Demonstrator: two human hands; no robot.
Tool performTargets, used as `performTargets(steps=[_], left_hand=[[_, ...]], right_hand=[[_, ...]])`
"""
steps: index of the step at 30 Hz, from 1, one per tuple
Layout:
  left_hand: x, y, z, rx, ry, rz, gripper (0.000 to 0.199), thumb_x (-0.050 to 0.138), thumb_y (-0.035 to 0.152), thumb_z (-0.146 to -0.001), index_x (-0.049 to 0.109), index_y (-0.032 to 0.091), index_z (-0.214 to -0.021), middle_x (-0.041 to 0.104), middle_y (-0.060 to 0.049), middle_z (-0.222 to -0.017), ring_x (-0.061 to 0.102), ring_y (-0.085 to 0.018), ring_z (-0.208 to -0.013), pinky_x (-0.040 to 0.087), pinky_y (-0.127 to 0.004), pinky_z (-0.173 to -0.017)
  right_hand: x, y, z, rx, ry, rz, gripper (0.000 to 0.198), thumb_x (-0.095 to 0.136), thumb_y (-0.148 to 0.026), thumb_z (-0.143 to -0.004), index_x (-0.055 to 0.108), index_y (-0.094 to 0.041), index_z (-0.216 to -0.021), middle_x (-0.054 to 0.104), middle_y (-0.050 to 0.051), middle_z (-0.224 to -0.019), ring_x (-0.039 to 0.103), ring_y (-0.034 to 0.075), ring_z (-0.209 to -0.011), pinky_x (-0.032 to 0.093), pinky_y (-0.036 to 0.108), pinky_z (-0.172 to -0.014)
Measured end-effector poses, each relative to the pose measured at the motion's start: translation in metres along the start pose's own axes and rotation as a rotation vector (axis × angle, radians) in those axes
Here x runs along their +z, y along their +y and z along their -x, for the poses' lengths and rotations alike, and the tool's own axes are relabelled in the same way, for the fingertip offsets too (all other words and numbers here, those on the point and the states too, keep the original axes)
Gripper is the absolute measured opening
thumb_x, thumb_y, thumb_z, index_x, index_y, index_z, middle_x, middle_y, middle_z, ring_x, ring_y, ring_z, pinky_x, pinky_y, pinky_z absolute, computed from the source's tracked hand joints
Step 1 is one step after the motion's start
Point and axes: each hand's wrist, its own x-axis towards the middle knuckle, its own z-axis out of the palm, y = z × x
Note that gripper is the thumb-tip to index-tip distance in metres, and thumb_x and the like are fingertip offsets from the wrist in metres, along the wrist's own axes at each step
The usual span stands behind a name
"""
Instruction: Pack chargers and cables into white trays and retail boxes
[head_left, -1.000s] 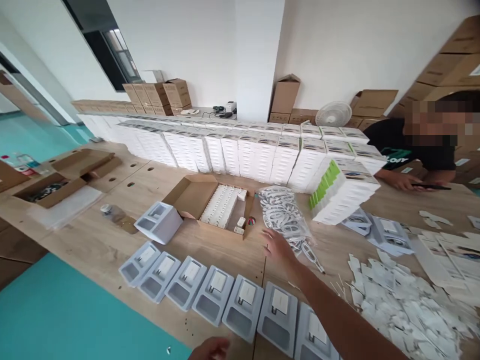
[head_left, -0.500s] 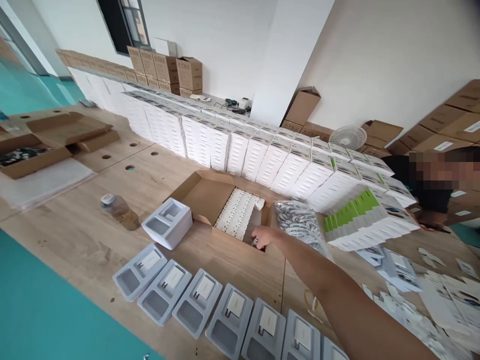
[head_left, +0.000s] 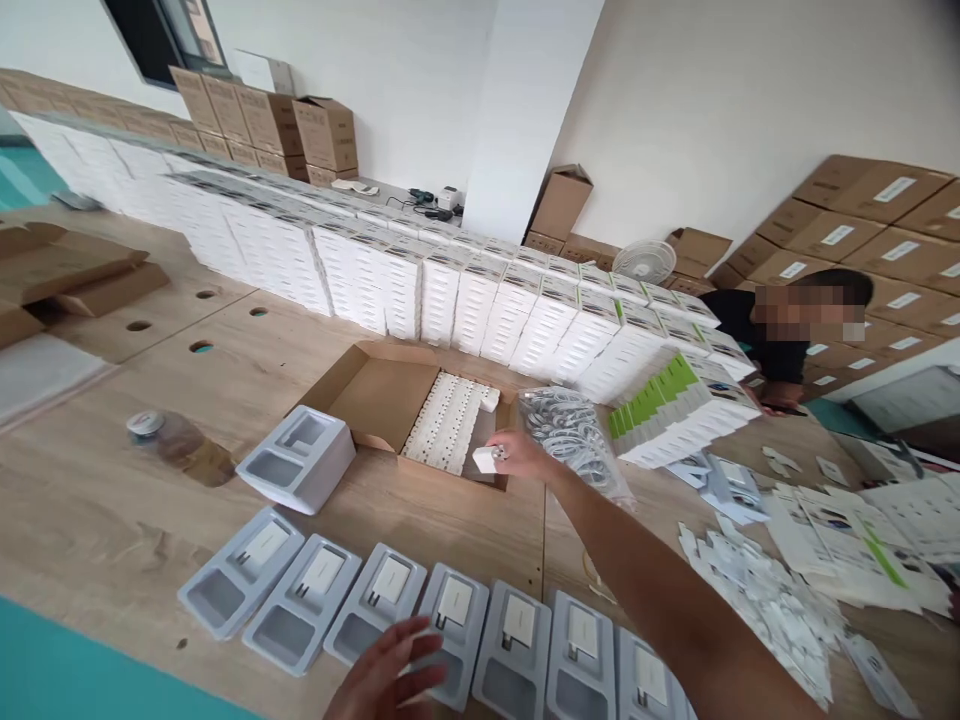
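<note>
My right hand [head_left: 519, 455] grips a white plug-in charger [head_left: 484, 460] over the near right corner of an open cardboard box [head_left: 382, 395]. Inside that box, white chargers [head_left: 442, 425] stand packed in rows, with a bare patch at the right. Low in the view my left hand [head_left: 390, 672], fingers apart and holding nothing, hovers at a row of grey plastic trays [head_left: 283, 625]. Each tray fully in view carries a white charger in its upper recess; the larger recess is empty. A stack of the same trays [head_left: 319, 465] stands left of the box.
Bagged grey cables [head_left: 574, 435] lie right of the box. Stacked white cartons [head_left: 442, 300] form a long wall behind. A bottle [head_left: 180, 447] lies at left. Flat white paper pieces [head_left: 765, 600] cover the right side, where another person [head_left: 772, 330] leans in.
My right hand has lifted out of the box with a charger now showing in its fingers. My left hand has come into view at the bottom. The camera view has turned right.
</note>
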Motion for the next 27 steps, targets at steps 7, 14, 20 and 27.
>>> performTargets(steps=[7,14,20,27], left_hand=[[0.095,0.0,-0.06,-0.069,-0.196,0.169,0.035,0.062,0.044,-0.083,0.06,0.021,-0.11,0.07,-0.008,-0.104,0.069,-0.026,-0.096,0.056,-0.043,-0.081],[0.161,-0.091,-0.064,-0.233,-0.269,-0.233,0.027,0.074,0.024,-0.073,0.061,0.017,-0.096,0.069,-0.001,-0.08,0.066,-0.015,-0.068,0.054,-0.026,-0.062],[0.245,-0.171,-0.066,-0.085,-0.358,-0.595,0.035,0.075,0.029,-0.068,0.062,0.016,-0.098,0.07,-0.004,-0.079,0.064,-0.018,-0.068,0.05,-0.027,-0.06],[0.344,-0.301,-0.086,-0.125,-0.301,-0.625,0.042,0.075,0.03,-0.069,0.06,0.016,-0.105,0.07,-0.004,-0.085,0.064,-0.016,-0.068,0.049,-0.025,-0.059]], right_hand=[[0.069,-0.069,0.161,-0.003,0.311,-0.301,0.057,0.079,-0.025,-0.054,0.066,-0.026,-0.109,0.057,0.005,-0.127,0.052,0.025,-0.118,0.041,0.033,-0.102],[0.101,-0.035,0.321,0.42,0.586,-0.856,0.043,0.066,-0.022,-0.071,0.061,-0.027,-0.113,0.053,0.007,-0.134,0.059,0.025,-0.109,0.053,0.037,-0.082],[0.075,0.055,0.426,0.443,0.435,-0.908,0.023,0.071,-0.022,-0.07,0.065,-0.025,-0.092,0.057,0.006,-0.131,0.062,0.023,-0.102,0.051,0.037,-0.083],[0.059,0.181,0.533,0.38,0.353,-0.674,0.026,0.074,-0.018,-0.061,0.063,-0.026,-0.084,0.068,0.0,-0.099,0.062,0.021,-0.089,0.05,0.034,-0.08]])
